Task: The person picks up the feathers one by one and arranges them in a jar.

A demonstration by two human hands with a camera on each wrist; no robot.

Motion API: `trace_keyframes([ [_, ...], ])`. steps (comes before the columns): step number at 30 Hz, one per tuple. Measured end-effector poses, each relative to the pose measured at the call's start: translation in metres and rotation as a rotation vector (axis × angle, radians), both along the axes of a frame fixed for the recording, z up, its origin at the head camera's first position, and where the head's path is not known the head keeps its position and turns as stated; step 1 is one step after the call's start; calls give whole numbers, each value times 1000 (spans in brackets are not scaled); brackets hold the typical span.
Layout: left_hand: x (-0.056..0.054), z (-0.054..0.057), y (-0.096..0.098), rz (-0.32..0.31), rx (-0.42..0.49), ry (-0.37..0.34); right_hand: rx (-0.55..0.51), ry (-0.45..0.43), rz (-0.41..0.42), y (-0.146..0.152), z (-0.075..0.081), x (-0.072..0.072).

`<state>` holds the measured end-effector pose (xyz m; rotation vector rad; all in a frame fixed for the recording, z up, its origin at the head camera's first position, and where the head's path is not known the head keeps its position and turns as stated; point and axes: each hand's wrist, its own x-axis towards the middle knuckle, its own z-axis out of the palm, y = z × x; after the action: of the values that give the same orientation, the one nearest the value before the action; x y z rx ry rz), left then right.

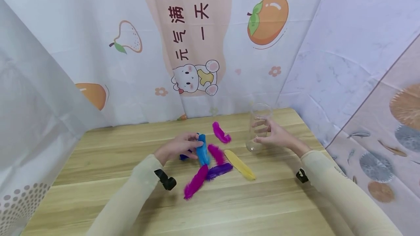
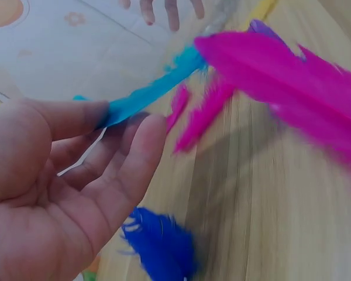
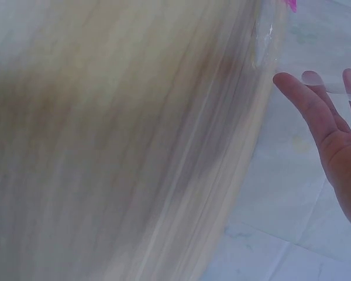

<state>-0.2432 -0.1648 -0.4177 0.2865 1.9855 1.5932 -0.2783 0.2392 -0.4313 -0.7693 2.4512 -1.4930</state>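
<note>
My left hand (image 1: 179,148) pinches a light blue feather (image 1: 203,154) between thumb and fingers; its far end slants away in the left wrist view. My right hand (image 1: 275,134) holds a clear, tall glass (image 1: 254,146) around its side, thumb in front and fingers behind. In the right wrist view, fingertips show through the clear wall. A dark blue feather (image 2: 161,243) lies below my left hand. Close to the light blue feather are a magenta feather (image 1: 196,182), a purple feather (image 1: 219,170) and a pink feather (image 1: 216,154).
A yellow feather (image 1: 239,165) lies between the hands, and another pink feather (image 1: 221,132) rests farther back. The wooden table (image 1: 249,207) ends at a printed curtain (image 1: 141,101) behind and a marbled cloth (image 1: 331,83) on the right.
</note>
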Motion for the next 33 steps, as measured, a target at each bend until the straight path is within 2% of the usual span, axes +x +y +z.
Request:
trace_keyframes([
  [3,1,4,6,-62,4,-28,4,0,3,-1,0,-1],
  [7,2,7,11,-118,-27,-32,-3,-2,11,-3,-1,-3],
  [13,-2,16,22,-155,-55,-4,-17,-5,9,-1,-3,-3],
  [19,-7,26,35,-177,-28,15,-17,-10,2,2,-2,-2],
  [28,-11,45,52,-157,-14,35,-36,4,15,2,-3,-4],
  [33,-15,53,62,-183,15,68,-19,8,14,2,-4,-5],
])
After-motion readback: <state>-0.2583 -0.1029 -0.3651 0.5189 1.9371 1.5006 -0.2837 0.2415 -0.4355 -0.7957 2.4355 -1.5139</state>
